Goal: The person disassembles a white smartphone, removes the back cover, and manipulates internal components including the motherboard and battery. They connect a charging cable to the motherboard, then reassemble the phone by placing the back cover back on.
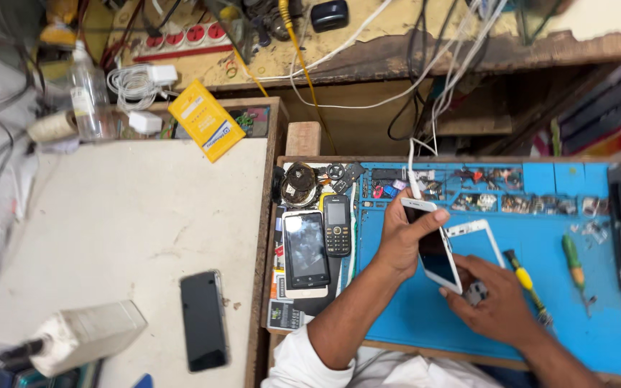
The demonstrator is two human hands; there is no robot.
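Left hand grips white smartphone by its upper end above blue repair mat; right hand closed under its lower end. Charging cable plugged in. Phone looks assembled; white frame and yellow screwdriver lie beside it.

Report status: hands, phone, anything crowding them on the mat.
Left hand and right hand both grip the white phone, cable plugged in. Phone frame lies behind; yellow screwdriver beside right hand.

Blue mat on bench: phones, screwdrivers
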